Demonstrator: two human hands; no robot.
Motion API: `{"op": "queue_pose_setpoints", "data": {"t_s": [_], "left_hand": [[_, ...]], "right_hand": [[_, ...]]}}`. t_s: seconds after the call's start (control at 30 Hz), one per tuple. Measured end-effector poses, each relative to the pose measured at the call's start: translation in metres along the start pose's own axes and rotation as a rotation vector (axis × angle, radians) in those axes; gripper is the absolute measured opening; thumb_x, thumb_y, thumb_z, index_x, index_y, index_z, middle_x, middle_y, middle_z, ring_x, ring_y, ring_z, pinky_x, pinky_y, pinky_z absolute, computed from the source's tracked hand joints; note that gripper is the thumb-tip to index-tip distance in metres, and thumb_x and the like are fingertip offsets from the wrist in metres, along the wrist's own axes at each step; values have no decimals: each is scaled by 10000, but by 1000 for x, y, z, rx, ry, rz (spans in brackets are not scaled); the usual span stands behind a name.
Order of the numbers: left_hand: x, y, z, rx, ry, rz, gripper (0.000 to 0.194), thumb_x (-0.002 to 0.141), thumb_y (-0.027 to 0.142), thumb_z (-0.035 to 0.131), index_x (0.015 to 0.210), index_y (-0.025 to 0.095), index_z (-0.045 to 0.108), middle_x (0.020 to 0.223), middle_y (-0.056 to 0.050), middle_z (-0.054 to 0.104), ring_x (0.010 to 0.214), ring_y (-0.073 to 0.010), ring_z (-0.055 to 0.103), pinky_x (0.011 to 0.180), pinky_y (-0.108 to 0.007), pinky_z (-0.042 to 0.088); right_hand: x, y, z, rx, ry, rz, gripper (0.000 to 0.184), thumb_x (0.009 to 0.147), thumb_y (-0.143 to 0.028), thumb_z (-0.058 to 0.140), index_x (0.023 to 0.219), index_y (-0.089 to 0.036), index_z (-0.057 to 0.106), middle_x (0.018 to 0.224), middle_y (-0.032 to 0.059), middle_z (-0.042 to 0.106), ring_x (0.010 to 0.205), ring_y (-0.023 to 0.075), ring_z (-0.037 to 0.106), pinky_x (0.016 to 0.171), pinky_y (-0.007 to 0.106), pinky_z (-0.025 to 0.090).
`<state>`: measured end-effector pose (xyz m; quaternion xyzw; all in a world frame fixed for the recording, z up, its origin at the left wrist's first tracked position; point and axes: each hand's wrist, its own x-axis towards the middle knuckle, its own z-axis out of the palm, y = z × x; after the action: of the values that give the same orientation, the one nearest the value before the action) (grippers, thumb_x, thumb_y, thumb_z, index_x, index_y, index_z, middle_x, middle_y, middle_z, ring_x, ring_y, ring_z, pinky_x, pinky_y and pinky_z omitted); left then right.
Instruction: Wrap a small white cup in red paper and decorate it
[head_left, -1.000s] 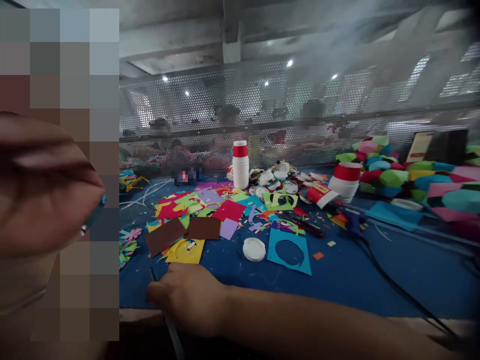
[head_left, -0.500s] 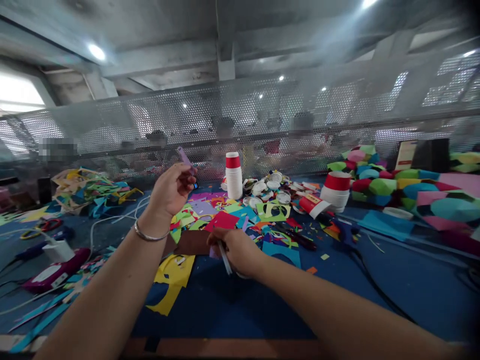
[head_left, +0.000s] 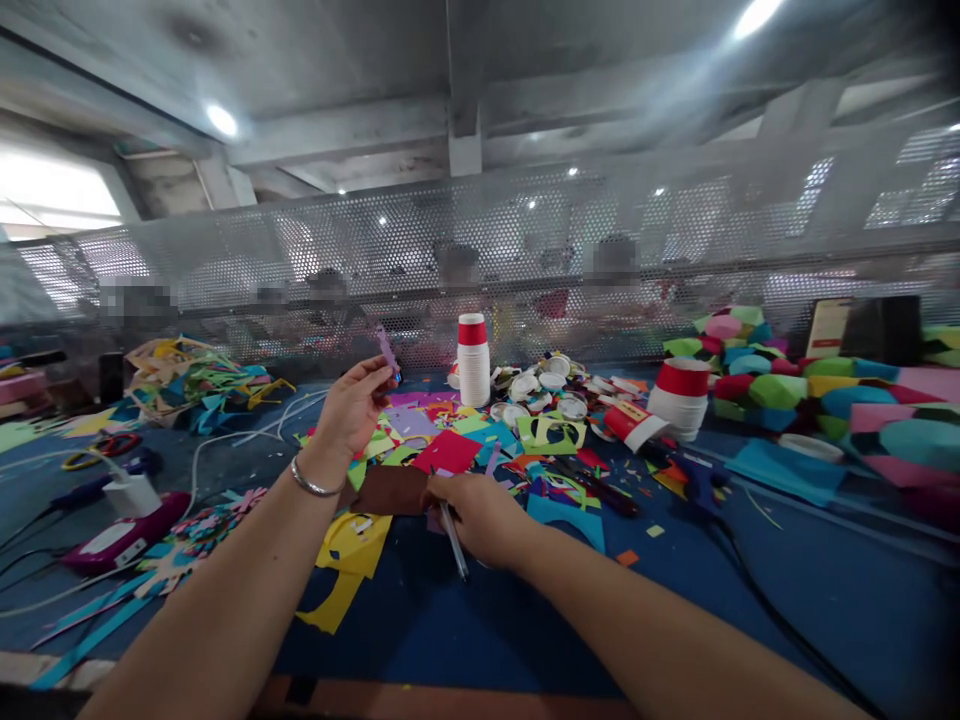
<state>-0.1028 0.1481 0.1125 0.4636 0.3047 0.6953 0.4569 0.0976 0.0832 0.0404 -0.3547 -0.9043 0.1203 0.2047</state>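
My left hand, with a silver bangle at the wrist, is raised above the far part of the table. Its thumb and fingers pinch a small purple paper strip, which points upward. Low over the table, my right hand is closed round a slim, clear pen slanting down toward me. Beside its fingertips lies a piece of brown paper. Cut yellow paper with holes rests below my left hand. A bit of purple paper shows under the right fingers, partly hidden.
Coloured scraps surround a stack of paper cups. A second cup stack and a tipped cup stand further right, near a blue glue gun. A purple power strip with cables is left. A perforated metal screen runs behind.
The view has shifted slightly, so the whole scene sits a little lower and further right. Both hands keep nearly the same poses, still holding the purple paper strip and the pen.
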Motion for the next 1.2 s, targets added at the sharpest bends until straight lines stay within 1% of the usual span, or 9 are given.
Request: {"op": "queue_pose_setpoints", "data": {"t_s": [0.13,0.23,0.4,0.53,0.73,0.93,1.2], "left_hand": [[-1,-1,-1,-6,10,-6,382,615,186,834,964,161,679,794,20,666,657,-67,598,525,-168,402],[0,-3,-1,-14,7,-25,363,626,199,823,956,158,678,776,21,655,650,-71,588,525,-176,399],[1,-7,-3,-30,14,-63,328,637,194,800,941,175,677,808,23,645,656,-72,587,540,-182,409],[2,-9,-4,-26,54,-66,285,631,178,777,895,174,669,793,14,640,636,-81,585,525,-193,404],[2,-11,-1,-12,114,-48,255,593,174,738,828,164,640,715,28,607,585,-83,565,492,-201,377],[0,-14,1,25,145,-23,276,566,194,739,820,150,639,730,22,613,587,-81,562,493,-195,372],[-1,-16,2,103,191,15,277,552,228,772,790,166,645,697,26,605,587,-92,559,500,-204,380]], "right_hand": [[0,1,0,-47,-7,-5,160,875,-171,532,983,-188,648,889,81,720,815,206,648,671,264,373],[0,2,1,-57,-15,-13,180,873,-151,524,1002,-197,642,913,73,722,834,196,648,682,256,367],[1,3,2,-53,-9,-13,186,853,-148,531,997,-200,638,909,71,722,833,200,650,673,260,357],[0,1,0,-20,-2,-25,201,862,-143,519,1015,-216,628,918,46,724,841,179,651,670,239,361],[-3,2,-4,-9,2,-27,172,858,-155,521,972,-209,637,827,39,712,740,168,636,600,231,340],[-4,1,-6,-16,-16,-14,157,854,-156,534,961,-201,641,853,51,725,772,181,655,612,226,360],[-4,-2,-10,-39,-60,17,223,873,-150,516,1046,-203,646,925,67,731,846,198,669,665,240,392]]}}
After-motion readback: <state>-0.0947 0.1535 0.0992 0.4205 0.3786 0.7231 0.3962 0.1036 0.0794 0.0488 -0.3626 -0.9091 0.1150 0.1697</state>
